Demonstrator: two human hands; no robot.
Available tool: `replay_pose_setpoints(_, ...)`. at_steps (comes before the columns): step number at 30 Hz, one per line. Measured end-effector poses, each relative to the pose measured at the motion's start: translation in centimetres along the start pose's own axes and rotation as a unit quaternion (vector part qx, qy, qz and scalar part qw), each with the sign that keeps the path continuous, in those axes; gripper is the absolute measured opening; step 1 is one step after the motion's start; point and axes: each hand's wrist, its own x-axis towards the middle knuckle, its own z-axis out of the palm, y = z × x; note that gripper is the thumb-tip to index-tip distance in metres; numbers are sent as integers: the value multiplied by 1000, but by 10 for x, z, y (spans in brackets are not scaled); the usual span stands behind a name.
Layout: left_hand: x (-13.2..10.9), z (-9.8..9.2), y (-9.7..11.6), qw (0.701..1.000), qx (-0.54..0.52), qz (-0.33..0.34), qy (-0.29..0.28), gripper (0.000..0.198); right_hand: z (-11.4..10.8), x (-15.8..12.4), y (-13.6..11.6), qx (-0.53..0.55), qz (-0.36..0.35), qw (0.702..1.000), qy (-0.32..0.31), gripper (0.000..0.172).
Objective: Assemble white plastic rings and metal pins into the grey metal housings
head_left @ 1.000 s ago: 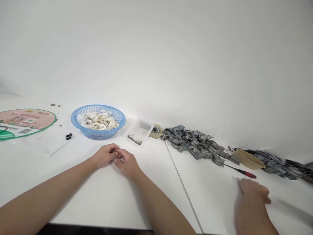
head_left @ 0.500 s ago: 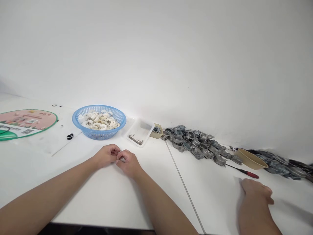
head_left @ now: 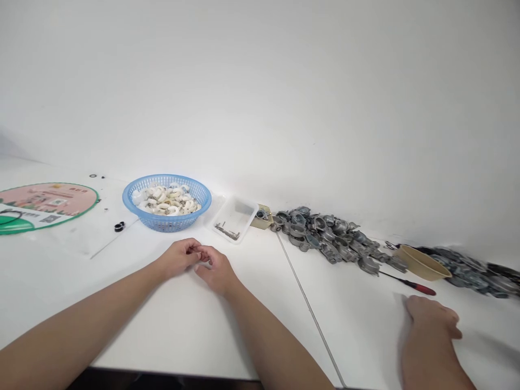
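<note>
My left hand [head_left: 179, 258] and my right hand [head_left: 215, 271] meet above the white table [head_left: 162, 319], fingertips curled together. Anything small between them is hidden by the fingers. Just beyond them stands a blue plastic mesh basket [head_left: 167, 223] heaped with white ring-shaped parts. A clear plastic tray [head_left: 244, 208] with a few small metal pieces lies to its right, also out of reach of my fingers' contact. A loose pair of black rings [head_left: 119, 227] sits left of the basket.
A long heap of grey cast-metal fittings [head_left: 333, 238] runs along the wall, with a kraft paper bowl [head_left: 420, 262] and a red-handled screwdriver [head_left: 410, 286] near it. A thin metal rod [head_left: 309, 306] lies on the table. A co-worker's hand [head_left: 433, 325] rests at lower right.
The whole scene has shifted slightly right in view. My fingers have shifted a little against each other, and the co-worker's hand appears further right.
</note>
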Motion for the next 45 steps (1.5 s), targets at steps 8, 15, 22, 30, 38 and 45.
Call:
replay_pose_setpoints(8, -2, 1, 3, 1000, -11, 1, -5, 20, 0, -2, -4, -3, 1, 1000, -5, 45)
replay_pose_setpoints(15, -2, 1, 5, 1000, -12, -4, -2, 21, -1, 0, -2, -9, -9, 1000, -5, 42)
replay_pose_setpoints(22, -2, 2, 5, 1000, -17, -4, 2, 22, 0, 0, -1, -26, 1, 1000, -9, 38)
replay_pose_setpoints(30, -1, 2, 3, 1000, -11, -3, 4, 22, -1, 0, -3, -37, 12, 999, -1, 33)
replay_pose_setpoints(38, -2, 2, 4, 1000, -9, -14, 11, 25, -1, 1, -2, 1, 14, 1000, -6, 37)
replay_pose_setpoints(45, -3, 1, 7, 1000, 3, -14, 17, 24, -1, 3, -4, -16, 25, 1000, 0, 36)
